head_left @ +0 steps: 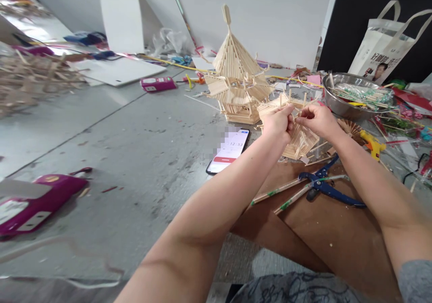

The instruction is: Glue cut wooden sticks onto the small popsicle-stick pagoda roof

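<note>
My left hand point(279, 121) is closed at the near-left part of a wooden-stick roof section point(300, 146), its fingers curled and partly hiding the sticks. Beside it, my right hand point(317, 118) pinches thumb and finger together over the same section; what lies between the fingertips is too small to make out. Short upright sticks rise from the section's far edge. Just behind stands a tiered pagoda model point(238, 67) built of pale sticks, with a pointed roof. Blue cutting pliers point(320, 184) lie in front, on brown board, across sticks with green ends point(275, 193).
A lit phone point(231, 150) lies left of my forearm. At right are a yellow glue gun point(373, 144), a steel bowl point(340, 107) of wrapped sticks and a white tote bag point(378, 51). Purple devices point(57, 199) rest on the grey floor. Blurred wooden scraps point(30, 82) are piled far left.
</note>
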`<state>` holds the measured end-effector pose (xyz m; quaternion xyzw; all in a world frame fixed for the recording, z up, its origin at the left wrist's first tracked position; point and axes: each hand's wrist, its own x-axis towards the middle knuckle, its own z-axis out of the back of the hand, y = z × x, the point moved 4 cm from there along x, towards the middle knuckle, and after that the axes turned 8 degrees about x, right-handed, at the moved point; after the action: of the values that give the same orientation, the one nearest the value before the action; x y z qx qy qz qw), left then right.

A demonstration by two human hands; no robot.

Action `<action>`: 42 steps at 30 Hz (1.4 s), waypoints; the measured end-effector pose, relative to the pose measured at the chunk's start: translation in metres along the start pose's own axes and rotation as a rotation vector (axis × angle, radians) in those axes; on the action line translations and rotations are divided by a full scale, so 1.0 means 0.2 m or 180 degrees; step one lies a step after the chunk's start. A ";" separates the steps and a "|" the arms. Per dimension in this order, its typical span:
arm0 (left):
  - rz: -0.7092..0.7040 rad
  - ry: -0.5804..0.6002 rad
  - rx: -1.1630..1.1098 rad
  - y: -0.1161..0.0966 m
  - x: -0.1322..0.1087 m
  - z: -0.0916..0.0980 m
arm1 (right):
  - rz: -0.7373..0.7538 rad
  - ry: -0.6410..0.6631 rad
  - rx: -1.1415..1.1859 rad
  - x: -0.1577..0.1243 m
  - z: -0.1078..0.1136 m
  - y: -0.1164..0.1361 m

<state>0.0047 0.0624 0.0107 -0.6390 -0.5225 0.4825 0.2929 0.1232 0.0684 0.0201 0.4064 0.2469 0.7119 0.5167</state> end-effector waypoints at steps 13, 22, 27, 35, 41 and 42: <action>0.0296 0.0119 -0.0209 0.03 0.00 0.00 | 0.0424 -0.0497 -0.0451 -0.04 -0.02 0.08; 0.0292 0.0260 -0.0298 0.02 0.00 -0.01 | 0.0472 -0.0609 -0.1066 -0.01 -0.05 0.12; 0.0330 0.0238 -0.0291 0.02 0.00 -0.01 | 0.0533 -0.0642 -0.1155 -0.01 -0.06 0.12; -0.0201 0.0222 0.0231 -0.01 -0.06 0.06 | 0.0514 -0.0594 -0.1079 0.00 -0.06 0.12; -0.2888 -0.0108 0.2502 -0.24 -0.10 0.15 | 0.0394 -0.0595 -0.1082 0.00 -0.07 0.12; -0.3305 0.0010 0.2951 -0.26 -0.09 0.14 | 0.0392 -0.0601 -0.1091 0.00 -0.07 0.12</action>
<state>-0.0406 0.0570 0.0520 -0.1161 -0.5001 0.4525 0.7292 0.0994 0.0615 0.0310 0.3918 0.0474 0.7325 0.5547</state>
